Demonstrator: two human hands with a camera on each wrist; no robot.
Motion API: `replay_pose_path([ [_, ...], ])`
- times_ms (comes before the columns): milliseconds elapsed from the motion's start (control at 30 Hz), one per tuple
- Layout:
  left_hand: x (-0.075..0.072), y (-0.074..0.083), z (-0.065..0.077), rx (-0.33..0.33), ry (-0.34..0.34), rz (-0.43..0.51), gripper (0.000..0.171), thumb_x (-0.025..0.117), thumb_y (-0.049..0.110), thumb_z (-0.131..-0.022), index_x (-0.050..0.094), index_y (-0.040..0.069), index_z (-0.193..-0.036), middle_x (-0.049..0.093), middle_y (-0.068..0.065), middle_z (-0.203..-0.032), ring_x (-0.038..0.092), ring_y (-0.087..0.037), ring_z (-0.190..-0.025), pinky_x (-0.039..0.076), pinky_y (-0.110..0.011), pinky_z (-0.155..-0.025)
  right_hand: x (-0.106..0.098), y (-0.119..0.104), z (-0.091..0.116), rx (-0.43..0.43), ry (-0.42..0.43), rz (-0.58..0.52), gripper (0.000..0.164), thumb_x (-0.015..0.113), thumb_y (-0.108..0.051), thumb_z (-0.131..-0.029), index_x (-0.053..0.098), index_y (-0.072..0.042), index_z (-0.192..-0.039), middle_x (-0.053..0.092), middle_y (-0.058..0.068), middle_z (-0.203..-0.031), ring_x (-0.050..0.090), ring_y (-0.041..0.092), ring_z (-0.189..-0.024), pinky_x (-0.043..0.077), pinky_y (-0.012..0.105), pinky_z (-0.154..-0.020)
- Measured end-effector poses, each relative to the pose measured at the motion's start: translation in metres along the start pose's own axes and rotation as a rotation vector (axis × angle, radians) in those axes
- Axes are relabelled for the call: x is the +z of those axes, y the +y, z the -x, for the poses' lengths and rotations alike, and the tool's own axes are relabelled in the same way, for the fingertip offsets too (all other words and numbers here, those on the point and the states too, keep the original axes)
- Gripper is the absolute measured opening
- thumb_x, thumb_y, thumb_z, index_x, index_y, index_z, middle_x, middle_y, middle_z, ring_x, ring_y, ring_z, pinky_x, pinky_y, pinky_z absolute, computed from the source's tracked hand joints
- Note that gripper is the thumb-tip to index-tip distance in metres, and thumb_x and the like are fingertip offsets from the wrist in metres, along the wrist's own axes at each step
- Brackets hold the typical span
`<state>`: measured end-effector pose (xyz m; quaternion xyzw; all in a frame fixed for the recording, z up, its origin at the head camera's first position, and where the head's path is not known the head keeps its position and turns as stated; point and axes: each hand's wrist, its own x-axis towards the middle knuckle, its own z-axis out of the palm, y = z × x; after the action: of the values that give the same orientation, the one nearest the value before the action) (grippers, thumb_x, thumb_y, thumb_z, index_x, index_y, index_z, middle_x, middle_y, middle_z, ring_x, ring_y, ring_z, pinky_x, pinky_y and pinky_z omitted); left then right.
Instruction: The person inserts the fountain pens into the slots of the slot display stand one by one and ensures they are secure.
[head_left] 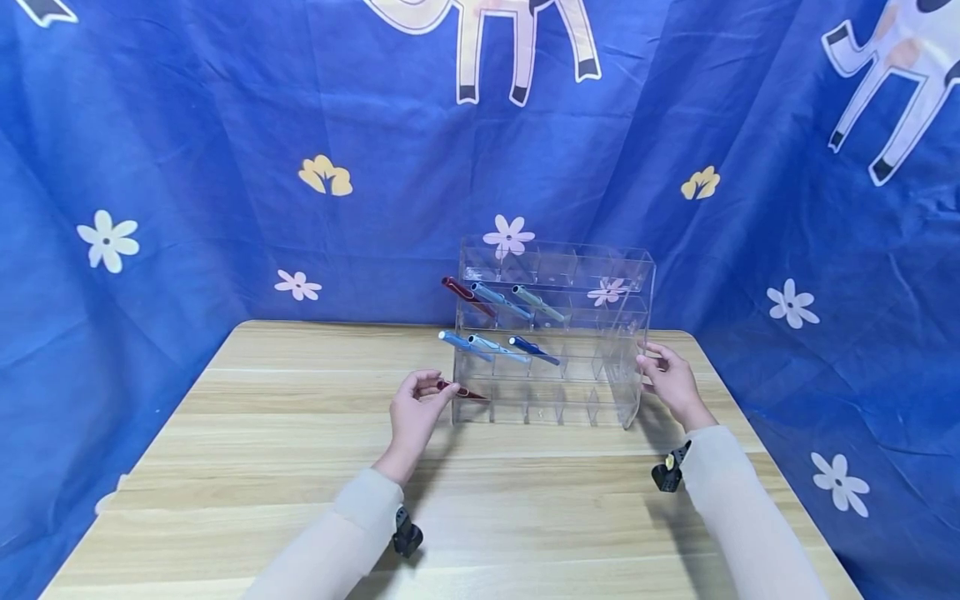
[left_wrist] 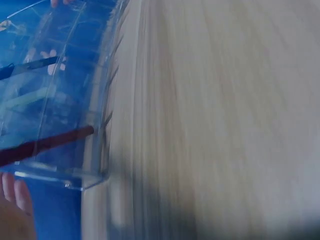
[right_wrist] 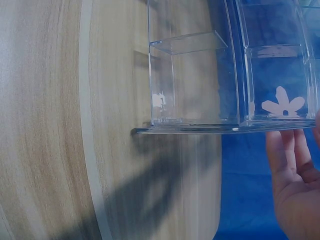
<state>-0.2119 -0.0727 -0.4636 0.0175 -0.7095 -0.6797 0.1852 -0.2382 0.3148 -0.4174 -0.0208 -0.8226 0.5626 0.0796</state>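
A clear acrylic pen rack (head_left: 543, 412) with tiered compartments stands on the table. My left hand (head_left: 420, 408) pinches a dark red pen (head_left: 463, 392) by its upper end, between thumb and fingers. The pen slants down over the leftmost compartment of the lowest tier, and the left wrist view shows that pen (left_wrist: 65, 137) reaching across the rack's end. At the other end, my right hand (head_left: 670, 379) holds the rack's side panel. In the right wrist view its fingers (right_wrist: 286, 155) lie against the outer face, with the thumb near the edge.
In an upper tier lean another dark red pen (head_left: 468, 296), a light blue pen (head_left: 501, 300) and a pale green pen (head_left: 537, 302). Below them lean two light blue pens and a dark blue pen (head_left: 534, 350). A blue patterned curtain (head_left: 390, 242) hangs behind the wooden table (head_left: 300, 400).
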Motion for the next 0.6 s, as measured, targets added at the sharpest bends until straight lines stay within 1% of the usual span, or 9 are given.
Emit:
replay_pose_path([
  [67,-0.006,0.002,-0.001,0.015,-0.032,0.037,0.036,0.079,0.002,-0.076,0.063,-0.006,-0.106,0.066,-0.02,-0.1,0.062,-0.016,-0.084,0.052,-0.017,-0.072,0.0,0.0,0.0,-0.002,-0.001,0.003,0.042,0.05,-0.013,-0.1,0.044,0.004,-0.138,0.05,0.037,-0.124,0.053,0.044,-0.11,0.056,0.032,-0.075],
  [167,-0.013,0.015,0.002,0.039,-0.085,0.04,0.035,0.076,-0.001,-0.078,0.062,-0.011,-0.109,0.065,-0.024,-0.105,0.064,-0.019,-0.089,0.052,-0.017,-0.073,0.0,0.0,-0.001,-0.005,-0.006,0.006,0.043,0.05,-0.014,-0.1,0.043,0.004,-0.138,0.049,0.037,-0.125,0.053,0.044,-0.111,0.056,0.031,-0.074],
  [267,-0.018,0.027,0.005,0.04,-0.121,0.034,0.03,0.074,-0.004,-0.079,0.064,-0.013,-0.106,0.065,-0.026,-0.104,0.066,-0.015,-0.087,0.053,-0.017,-0.073,0.0,0.0,-0.001,-0.004,-0.009,0.002,0.043,0.05,-0.015,-0.1,0.043,0.004,-0.138,0.049,0.037,-0.125,0.053,0.045,-0.111,0.057,0.031,-0.074],
  [300,-0.019,0.03,0.006,0.04,-0.127,0.024,0.028,0.073,-0.005,-0.079,0.064,-0.013,-0.105,0.066,-0.026,-0.103,0.067,-0.012,-0.085,0.053,-0.017,-0.072,0.0,0.0,-0.001,-0.002,-0.008,-0.002,0.043,0.049,-0.014,-0.1,0.043,0.004,-0.138,0.049,0.037,-0.125,0.052,0.046,-0.112,0.056,0.032,-0.074],
  [367,-0.019,0.032,0.007,0.033,-0.125,0.01,0.025,0.073,-0.005,-0.079,0.066,-0.011,-0.103,0.067,-0.024,-0.101,0.067,-0.008,-0.082,0.053,-0.017,-0.072,0.0,-0.001,0.0,-0.002,-0.007,-0.008,0.043,0.049,-0.013,-0.1,0.043,0.004,-0.138,0.048,0.037,-0.125,0.052,0.047,-0.112,0.056,0.032,-0.075],
  [433,-0.02,0.034,0.008,0.039,-0.119,-0.01,0.023,0.073,-0.004,-0.08,0.068,-0.01,-0.101,0.068,-0.023,-0.098,0.066,-0.005,-0.08,0.053,-0.016,-0.07,0.001,-0.001,0.0,-0.004,-0.008,-0.01,0.042,0.049,-0.013,-0.1,0.042,0.005,-0.138,0.048,0.038,-0.125,0.051,0.047,-0.112,0.056,0.033,-0.075],
  [533,-0.019,0.035,0.008,0.054,-0.109,-0.038,0.021,0.074,-0.003,-0.08,0.069,-0.009,-0.099,0.069,-0.022,-0.095,0.066,-0.004,-0.078,0.052,-0.015,-0.069,0.001,-0.001,0.001,-0.007,-0.007,-0.009,0.042,0.049,-0.012,-0.1,0.043,0.005,-0.138,0.048,0.038,-0.125,0.052,0.047,-0.112,0.056,0.033,-0.075],
  [600,-0.019,0.034,0.008,0.06,-0.113,-0.047,0.021,0.074,-0.002,-0.08,0.07,-0.009,-0.099,0.068,-0.023,-0.096,0.065,-0.005,-0.079,0.052,-0.015,-0.069,0.0,-0.001,0.001,-0.003,-0.005,-0.007,0.042,0.049,-0.012,-0.1,0.043,0.005,-0.138,0.048,0.038,-0.125,0.051,0.047,-0.112,0.056,0.033,-0.075],
])
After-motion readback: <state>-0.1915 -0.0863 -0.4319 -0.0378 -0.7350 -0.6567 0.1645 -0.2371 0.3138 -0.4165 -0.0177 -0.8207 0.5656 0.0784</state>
